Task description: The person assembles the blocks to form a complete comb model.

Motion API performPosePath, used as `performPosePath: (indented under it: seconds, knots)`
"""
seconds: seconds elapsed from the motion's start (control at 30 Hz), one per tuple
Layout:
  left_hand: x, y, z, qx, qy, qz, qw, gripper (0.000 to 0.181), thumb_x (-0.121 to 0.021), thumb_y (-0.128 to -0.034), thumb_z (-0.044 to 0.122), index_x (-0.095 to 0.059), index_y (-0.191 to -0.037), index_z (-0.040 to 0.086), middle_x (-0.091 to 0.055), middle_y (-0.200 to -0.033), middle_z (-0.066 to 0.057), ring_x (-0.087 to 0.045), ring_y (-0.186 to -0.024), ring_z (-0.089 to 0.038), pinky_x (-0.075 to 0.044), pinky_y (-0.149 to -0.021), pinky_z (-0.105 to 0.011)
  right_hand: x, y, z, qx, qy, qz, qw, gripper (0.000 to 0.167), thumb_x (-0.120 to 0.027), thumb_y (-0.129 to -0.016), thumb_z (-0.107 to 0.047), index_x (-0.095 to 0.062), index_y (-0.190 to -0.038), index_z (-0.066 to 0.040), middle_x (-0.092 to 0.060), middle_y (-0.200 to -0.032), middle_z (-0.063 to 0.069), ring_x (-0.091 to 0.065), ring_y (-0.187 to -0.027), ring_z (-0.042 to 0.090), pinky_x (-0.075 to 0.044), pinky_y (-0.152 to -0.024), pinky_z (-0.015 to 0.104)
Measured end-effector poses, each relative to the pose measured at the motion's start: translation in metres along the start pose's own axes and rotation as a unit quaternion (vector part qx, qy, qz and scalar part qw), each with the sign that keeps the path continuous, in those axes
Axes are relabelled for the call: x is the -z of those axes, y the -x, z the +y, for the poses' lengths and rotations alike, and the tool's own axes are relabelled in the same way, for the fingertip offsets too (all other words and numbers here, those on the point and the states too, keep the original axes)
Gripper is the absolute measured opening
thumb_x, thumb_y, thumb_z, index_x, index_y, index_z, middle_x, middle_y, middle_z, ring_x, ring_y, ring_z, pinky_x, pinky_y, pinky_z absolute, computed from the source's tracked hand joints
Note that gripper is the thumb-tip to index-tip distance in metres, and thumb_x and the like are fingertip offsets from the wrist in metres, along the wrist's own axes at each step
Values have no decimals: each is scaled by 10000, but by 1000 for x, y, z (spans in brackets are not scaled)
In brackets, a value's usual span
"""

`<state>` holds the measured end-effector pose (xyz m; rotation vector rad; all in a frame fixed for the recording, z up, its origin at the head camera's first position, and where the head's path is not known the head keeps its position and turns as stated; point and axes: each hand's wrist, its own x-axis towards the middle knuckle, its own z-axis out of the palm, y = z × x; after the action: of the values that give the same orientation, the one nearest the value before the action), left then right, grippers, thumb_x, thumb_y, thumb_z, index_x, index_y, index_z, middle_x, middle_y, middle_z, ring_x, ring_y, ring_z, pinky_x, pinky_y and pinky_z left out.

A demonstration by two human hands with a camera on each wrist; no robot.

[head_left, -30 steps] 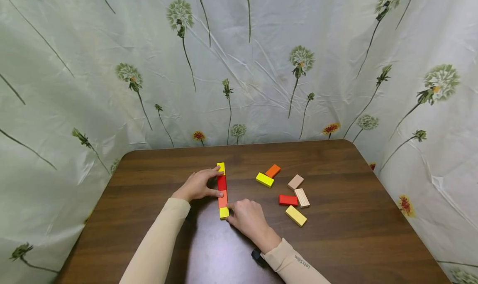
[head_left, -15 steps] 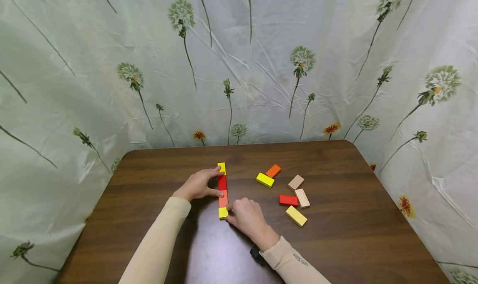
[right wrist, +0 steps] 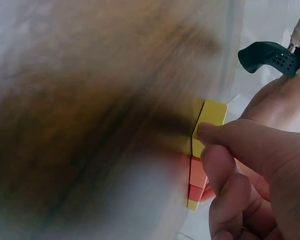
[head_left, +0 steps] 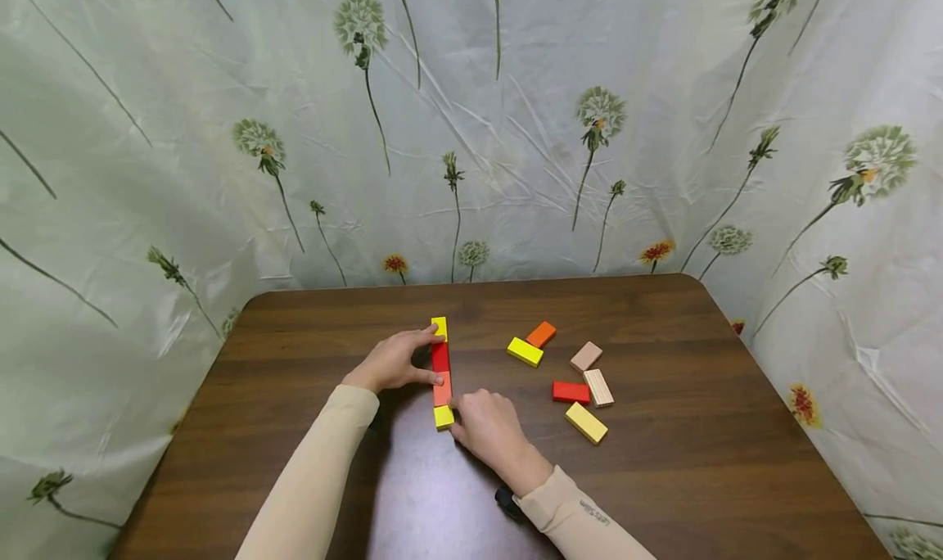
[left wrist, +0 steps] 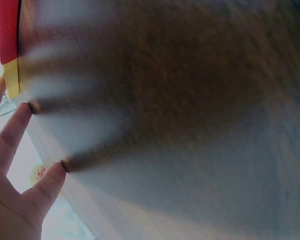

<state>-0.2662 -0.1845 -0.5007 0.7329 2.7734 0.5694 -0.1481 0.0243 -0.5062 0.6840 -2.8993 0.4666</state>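
We looked down on a dark wood-grain table [head_left: 317, 322], with a pale curtain [head_left: 501, 151] printed with dandelions behind its far edge. Four blocks formed a line just left of the table's middle, running from near the far edge towards the near one: far yellow block [head_left: 439, 322], red block [head_left: 440, 358], salmon block [head_left: 443, 391], near yellow block [head_left: 444, 417]. Six loose blocks [head_left: 570, 392] lay towards the right edge. We saw the left hand [head_left: 394, 359] spread wide, touching far yellow and salmon; the right hand [head_left: 489, 429], fingers curled, pinched the near yellow block.
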Motion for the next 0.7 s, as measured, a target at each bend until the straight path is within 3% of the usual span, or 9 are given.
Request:
performPosePath:
  seconds: [0.2, 0.4, 0.7]
  knots:
    - [1, 1, 0, 31, 26, 49, 10000, 801, -896, -856, 484, -615, -1533, 164, -445, -1706, -94, -464, -1552, -386, -383, -1234, -655, -1, 1, 2, 214, 128, 112, 9996, 262, -929, -850, -258, -836, -1073, -155, -751, -763, -33, -605, -595, 94, -486, -528, 248]
    - [-2, -1, -3, 19, 10, 41, 10000, 800, -891, -857, 499, -616, -1532, 168, -448, -1706, -91, -469, -1548, -387, -385, -1231, -658, -2, 1, 1, 278, 30, 92, 9996, 203, -925, -863, -276, -867, -1035, -186, -792, -811, -53, -661, -638, 95, -515, -559, 245]
    - [-2, 0, -1, 16, 44, 48, 10000, 792, -886, -868, 490, -609, -1539, 174, -449, -1707, -88, -462, -1554, -382, -383, -1226, -670, -2, -1, 2, 192, -103, 130, 9997, 210, -927, -858, -259, -864, -1033, -162, -755, -753, -64, -539, -580, 42, -451, -536, 204]
